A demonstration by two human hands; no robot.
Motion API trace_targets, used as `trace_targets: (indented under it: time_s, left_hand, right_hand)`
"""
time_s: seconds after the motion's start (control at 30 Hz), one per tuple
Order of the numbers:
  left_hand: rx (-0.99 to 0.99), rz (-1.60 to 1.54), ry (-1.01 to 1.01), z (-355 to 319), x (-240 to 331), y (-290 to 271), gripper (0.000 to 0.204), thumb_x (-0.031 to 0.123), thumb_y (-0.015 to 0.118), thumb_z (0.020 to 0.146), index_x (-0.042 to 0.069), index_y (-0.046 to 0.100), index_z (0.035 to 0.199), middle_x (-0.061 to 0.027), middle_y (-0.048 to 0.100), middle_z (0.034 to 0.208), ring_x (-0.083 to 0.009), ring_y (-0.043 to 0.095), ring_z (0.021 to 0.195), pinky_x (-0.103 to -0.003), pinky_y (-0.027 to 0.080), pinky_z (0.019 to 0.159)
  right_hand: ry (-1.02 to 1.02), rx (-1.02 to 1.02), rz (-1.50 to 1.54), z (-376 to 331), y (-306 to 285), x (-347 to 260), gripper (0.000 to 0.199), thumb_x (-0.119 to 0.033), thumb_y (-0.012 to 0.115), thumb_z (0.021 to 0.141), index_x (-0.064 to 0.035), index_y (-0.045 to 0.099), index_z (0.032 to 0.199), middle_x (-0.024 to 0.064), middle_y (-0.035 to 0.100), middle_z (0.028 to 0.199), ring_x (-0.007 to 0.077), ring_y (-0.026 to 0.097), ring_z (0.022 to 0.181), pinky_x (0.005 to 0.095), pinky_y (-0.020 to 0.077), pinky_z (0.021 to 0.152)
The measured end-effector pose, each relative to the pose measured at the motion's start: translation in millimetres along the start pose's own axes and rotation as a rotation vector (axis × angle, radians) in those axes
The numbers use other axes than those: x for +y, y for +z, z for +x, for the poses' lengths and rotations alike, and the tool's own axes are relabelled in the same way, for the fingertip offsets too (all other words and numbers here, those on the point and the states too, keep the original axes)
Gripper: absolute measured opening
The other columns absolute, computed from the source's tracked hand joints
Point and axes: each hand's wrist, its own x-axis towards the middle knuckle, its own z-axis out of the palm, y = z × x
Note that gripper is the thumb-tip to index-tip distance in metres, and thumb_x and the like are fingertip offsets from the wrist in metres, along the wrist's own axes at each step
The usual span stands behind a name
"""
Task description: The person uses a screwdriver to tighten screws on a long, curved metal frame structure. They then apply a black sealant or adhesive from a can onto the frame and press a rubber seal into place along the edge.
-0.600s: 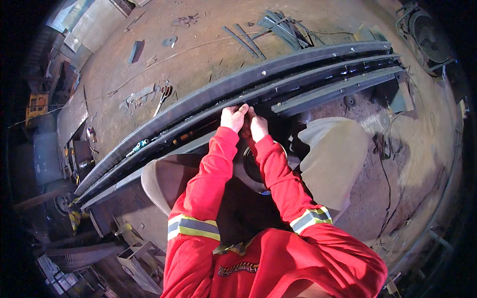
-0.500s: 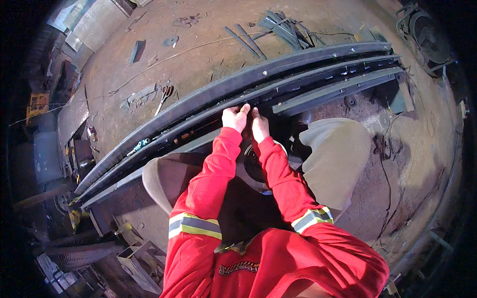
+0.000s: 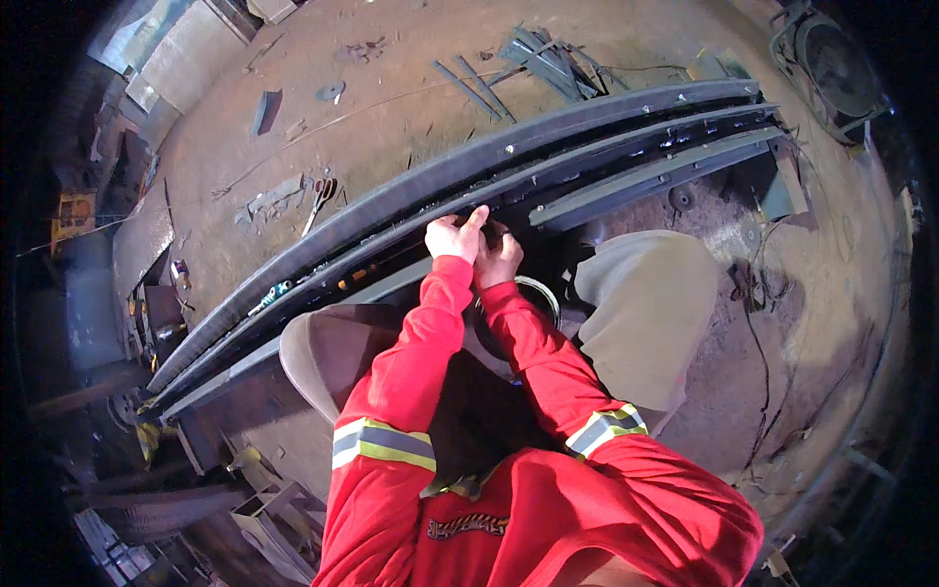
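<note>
Long dark steel beams (image 3: 411, 191) run side by side across the view from lower left to upper right. My left hand (image 3: 454, 236) and my right hand (image 3: 500, 258) are pressed close together on the middle beam (image 3: 626, 147), fingers curled around something small and dark that I cannot make out. Both forearms are in red sleeves with reflective bands. A ring-shaped object (image 3: 533, 292) lies just under my right wrist. My knees in grey trousers (image 3: 646, 303) sit either side of my arms.
The ground is rusty brown dirt or plate. Metal strips (image 3: 533, 54) lie beyond the beams, scissor-like tongs (image 3: 319, 196) and scrap pieces at upper left. A cable (image 3: 758, 333) trails on the right. A round fan-like machine (image 3: 831, 68) stands at top right. Steel frames (image 3: 264, 519) sit lower left.
Both hands stay together at the same spot on the beam; the fingers have shifted slightly, the left forefinger now pointing up. Nothing else moved.
</note>
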Motion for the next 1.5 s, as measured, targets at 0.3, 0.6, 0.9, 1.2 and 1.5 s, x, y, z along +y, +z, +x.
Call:
trace_targets:
  time_s: [0.3, 0.6, 0.9, 1.2, 1.5]
  left_hand:
    - [-0.285, 0.007, 0.034, 22.4, -22.6, -1.0, 0.024, 0.021, 0.063, 0.081, -0.002, 0.065, 0.08, -0.0051, 0.062, 0.071, -0.0116, 0.053, 0.066, -0.03, 0.043, 0.062]
    - [0.03, -0.071, -0.059, 4.3, -7.7, 5.8, 0.031, 0.023, 0.076, 0.066, -0.002, 0.069, 0.083, -0.0117, 0.068, 0.074, -0.018, 0.064, 0.066, -0.03, 0.049, 0.065]
    - [0.21, 0.002, -0.006, 7.2, -20.8, 19.2, 0.038, 0.036, 0.076, 0.064, 0.0, 0.068, 0.069, -0.0125, 0.064, 0.06, -0.0212, 0.062, 0.054, -0.033, 0.049, 0.058]
    - [-0.168, 0.269, -0.023, -13.6, 11.8, -17.0, 0.057, 0.057, 0.053, 0.077, 0.003, 0.067, 0.09, -0.0209, 0.065, 0.087, -0.0369, 0.062, 0.085, -0.04, 0.047, 0.079]
    - [-0.222, 0.323, -0.026, -5.1, 11.5, -7.0, 0.048, 0.051, 0.05, 0.079, 0.007, 0.067, 0.089, -0.0198, 0.065, 0.091, -0.0383, 0.06, 0.092, -0.051, 0.041, 0.086]
  right_hand:
    - [0.118, -0.195, -0.015, 11.2, 0.2, 7.1, 0.027, -0.024, 0.057, 0.084, 0.002, 0.062, 0.09, 0.0209, 0.064, 0.08, 0.0351, 0.063, 0.075, 0.0391, 0.0475, 0.063]
    - [0.146, -0.364, -0.029, 17.4, -13.4, -0.3, 0.031, -0.025, 0.06, 0.081, 0.005, 0.062, 0.086, 0.0196, 0.064, 0.075, 0.0277, 0.064, 0.072, 0.0386, 0.0466, 0.063]
    - [-0.079, -0.085, -0.034, 2.3, -5.5, 17.8, 0.033, -0.028, 0.065, 0.077, 0.0013, 0.063, 0.093, 0.017, 0.066, 0.08, 0.0284, 0.066, 0.075, 0.0348, 0.0507, 0.067]
    - [0.054, -0.118, 0.059, 9.5, -8.1, 12.2, 0.03, -0.02, 0.058, 0.085, 0.0089, 0.06, 0.079, 0.0119, 0.065, 0.069, 0.0136, 0.059, 0.061, 0.0313, 0.0467, 0.055]
    - [0.07, -0.217, 0.114, 6.3, -7.1, 9.7, 0.03, -0.024, 0.061, 0.084, 0.0041, 0.064, 0.095, 0.0069, 0.067, 0.08, 0.0103, 0.058, 0.071, 0.0278, 0.0473, 0.066]
